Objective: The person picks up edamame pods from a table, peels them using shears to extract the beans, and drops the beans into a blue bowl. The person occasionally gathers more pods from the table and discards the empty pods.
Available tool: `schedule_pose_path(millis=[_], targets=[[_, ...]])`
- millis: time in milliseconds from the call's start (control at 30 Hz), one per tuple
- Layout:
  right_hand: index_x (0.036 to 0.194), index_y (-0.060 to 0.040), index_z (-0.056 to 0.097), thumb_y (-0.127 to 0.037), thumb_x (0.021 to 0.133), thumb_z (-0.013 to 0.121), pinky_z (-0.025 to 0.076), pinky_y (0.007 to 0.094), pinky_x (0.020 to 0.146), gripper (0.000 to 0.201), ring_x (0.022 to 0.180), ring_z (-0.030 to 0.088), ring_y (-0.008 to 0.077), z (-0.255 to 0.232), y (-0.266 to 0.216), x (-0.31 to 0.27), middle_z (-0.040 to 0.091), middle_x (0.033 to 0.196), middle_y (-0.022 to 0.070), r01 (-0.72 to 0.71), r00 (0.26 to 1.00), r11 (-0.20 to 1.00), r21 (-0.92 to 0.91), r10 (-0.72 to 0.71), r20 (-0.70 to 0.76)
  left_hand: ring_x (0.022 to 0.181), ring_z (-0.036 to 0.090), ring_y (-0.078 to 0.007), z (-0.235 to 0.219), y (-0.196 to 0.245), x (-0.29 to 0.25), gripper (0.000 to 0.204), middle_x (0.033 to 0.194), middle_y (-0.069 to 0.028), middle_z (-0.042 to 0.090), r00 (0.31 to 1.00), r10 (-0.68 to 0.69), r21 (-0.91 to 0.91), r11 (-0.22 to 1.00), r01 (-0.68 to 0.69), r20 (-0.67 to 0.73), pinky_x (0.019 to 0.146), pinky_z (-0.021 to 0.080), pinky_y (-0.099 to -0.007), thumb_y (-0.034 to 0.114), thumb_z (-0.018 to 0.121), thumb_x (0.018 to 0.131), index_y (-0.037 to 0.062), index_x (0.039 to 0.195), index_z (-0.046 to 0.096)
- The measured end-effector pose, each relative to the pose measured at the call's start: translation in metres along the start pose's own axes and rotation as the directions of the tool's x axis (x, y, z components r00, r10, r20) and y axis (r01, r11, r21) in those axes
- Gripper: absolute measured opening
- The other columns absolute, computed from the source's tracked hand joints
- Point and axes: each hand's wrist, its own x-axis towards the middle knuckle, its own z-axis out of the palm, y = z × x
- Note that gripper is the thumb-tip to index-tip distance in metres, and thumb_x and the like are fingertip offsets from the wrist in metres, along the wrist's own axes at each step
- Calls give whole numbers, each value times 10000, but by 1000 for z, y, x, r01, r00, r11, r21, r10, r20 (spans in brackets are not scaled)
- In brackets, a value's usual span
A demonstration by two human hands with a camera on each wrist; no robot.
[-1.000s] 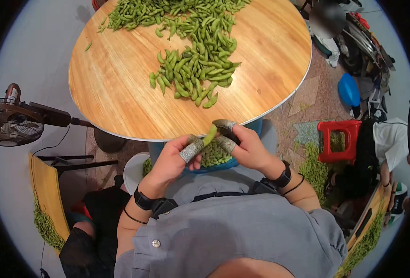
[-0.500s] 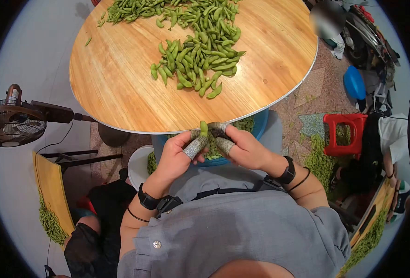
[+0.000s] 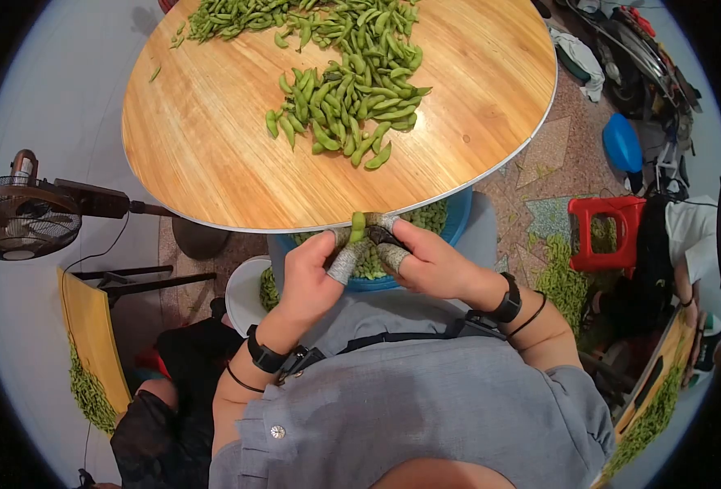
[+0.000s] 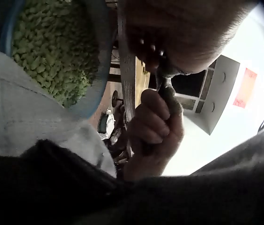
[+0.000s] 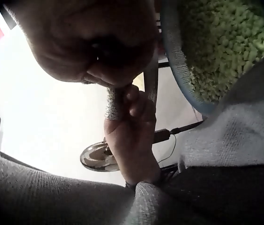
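Note:
A single green soybean pod (image 3: 358, 223) stands upright between the two hands, just off the table's near edge. My left hand (image 3: 305, 275) pinches it with a thumb and finger wrapped in grey tape. From the other side my right hand (image 3: 432, 262) has its taped thumb and forefinger at the pod, with the other fingers curled under. In the left wrist view the fingertips of both hands meet. Below them a blue basin (image 3: 461, 218) holds many shelled beans (image 4: 52, 51).
A heap of pods (image 3: 344, 114) covers part of the round wooden table (image 3: 214, 155). At lower left stands a white bucket (image 3: 244, 303), with a fan (image 3: 26, 212) farther left. A red stool (image 3: 605, 259) and scattered pods (image 3: 562, 297) are on the floor at right.
The pod has gone from leaning right to upright and shifted slightly left with the left hand. The right hand's taped fingers have stayed close against it.

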Motion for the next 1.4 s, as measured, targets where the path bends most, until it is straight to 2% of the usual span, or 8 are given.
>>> schedule_pose_path(millis=[267, 333, 467, 567, 667, 800, 967, 1400], targets=[[1255, -98, 451, -82, 890, 405, 347, 215, 461, 369, 527, 401, 59, -1, -3, 2, 466, 737, -13, -97, 995, 981, 170, 91, 39, 632, 575, -233, -5, -4, -2, 178, 756, -121, 589, 922, 373, 520, 771, -368, 100, 556, 452, -317, 102, 655, 802, 6, 942, 601], [1272, -165, 429, -103, 908, 396, 261, 189, 424, 371, 494, 309, 35, -7, -5, -5, 398, 688, -45, -332, 935, 781, 529, 199, 294, 608, 567, -120, -9, 6, -6, 175, 776, -46, 616, 961, -185, -299, 923, 241, 204, 527, 444, -257, 114, 647, 842, 10, 978, 609], [1260, -195, 418, -100, 908, 371, 197, 175, 422, 367, 492, 244, 18, -6, -10, -9, 344, 666, -60, -427, 898, 684, 592, 242, 368, 613, 534, -43, -16, -11, -4, 173, 792, 6, 611, 871, -202, -624, 627, 466, 448, 525, 432, -200, 113, 634, 867, 21, 1013, 617], [1235, -188, 427, -95, 910, 353, 229, 182, 430, 347, 501, 267, 26, -4, -12, -10, 346, 667, -57, -379, 921, 759, 530, 256, 292, 618, 555, -60, -1, -18, -2, 152, 759, 14, 620, 986, -72, -107, 990, 88, 149, 524, 437, -230, 133, 630, 865, 25, 970, 610], [1227, -184, 428, -100, 921, 348, 254, 189, 443, 327, 515, 281, 30, 7, -11, -12, 340, 665, -58, -340, 938, 871, 355, 288, 192, 619, 569, -69, -5, -19, 0, 144, 754, 2, 633, 933, 319, 674, 653, -345, 168, 523, 441, -250, 147, 616, 873, 16, 929, 596], [1250, -187, 412, -85, 914, 342, 271, 195, 449, 358, 524, 289, 33, 8, 6, -14, 347, 672, -58, -339, 940, 862, 377, 290, 182, 591, 562, -127, -6, -17, -5, 149, 721, -51, 616, 932, 255, 526, 772, -356, 256, 533, 467, -284, 172, 599, 889, 28, 856, 575], [1252, -184, 412, -70, 909, 334, 257, 196, 433, 370, 519, 276, 31, 4, 16, -20, 342, 671, -58, -409, 912, 784, 468, 337, 232, 486, 473, -101, -1, -21, -19, 147, 641, -32, 541, 786, -407, -532, 581, 616, 465, 445, 361, -230, 169, 481, 944, 36, 923, 539], [1022, -8, 590, -189, 823, 694, 453, 248, 652, 289, 754, 495, 53, 3, 74, 9, 589, 836, -29, -21, 991, 984, -174, -3, -136, 422, 402, -64, 10, -42, -15, 156, 601, -20, 533, 783, -440, -399, 686, 609, 438, 389, 297, -202, 198, 501, 948, 59, 896, 549]])
